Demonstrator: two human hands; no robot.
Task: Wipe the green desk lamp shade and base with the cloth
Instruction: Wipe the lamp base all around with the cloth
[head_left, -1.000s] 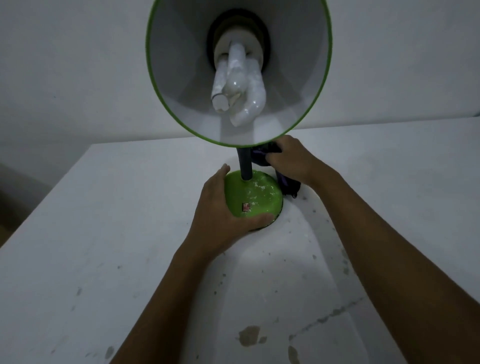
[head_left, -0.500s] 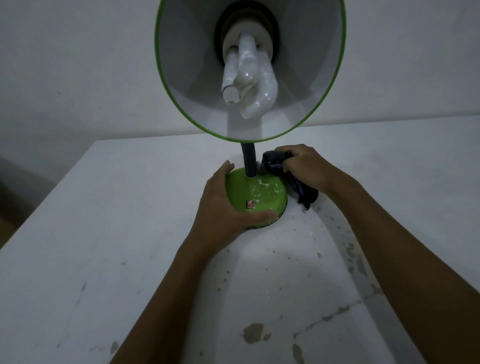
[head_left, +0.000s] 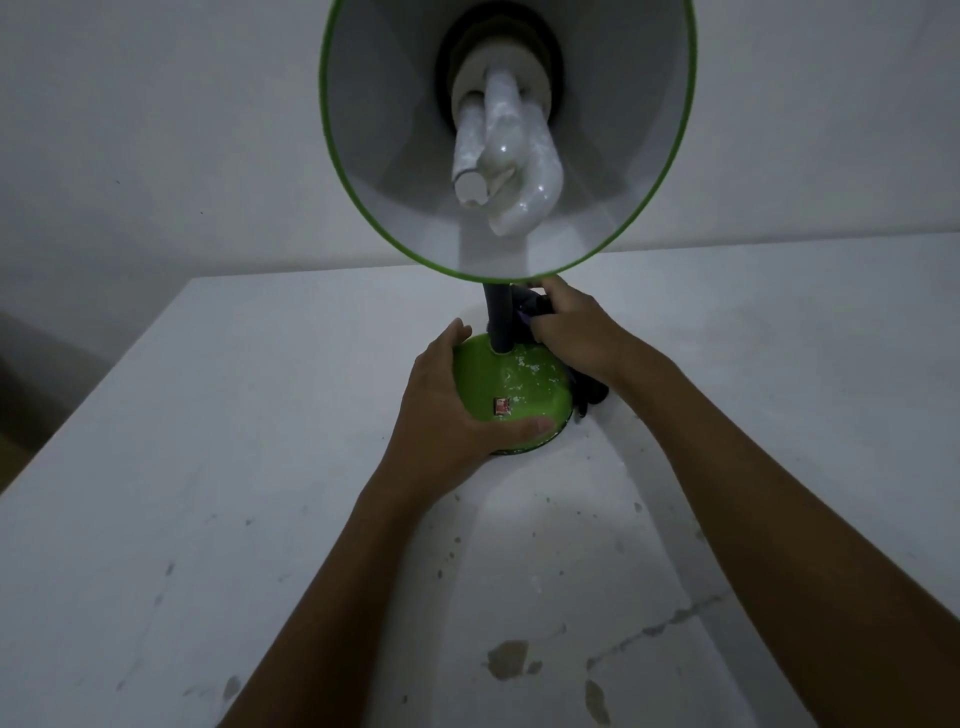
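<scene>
Shade (head_left: 623, 171) holds white bulb (head_left: 506, 156). Left hand (head_left: 447, 410) fingers cup green base (head_left: 511, 384); right hand (head_left: 576, 332) fingers grip dark cloth (head_left: 535, 306) beside stem (head_left: 498, 317).

Two bare forearms show, one from the lower left of the frame and one from the lower right, each uncovered from the frame edge to the wrist. No sleeve edge is in view. The left hand (head_left: 447, 415) and right hand (head_left: 576, 332) wear no glove, ring, watch or band.
</scene>
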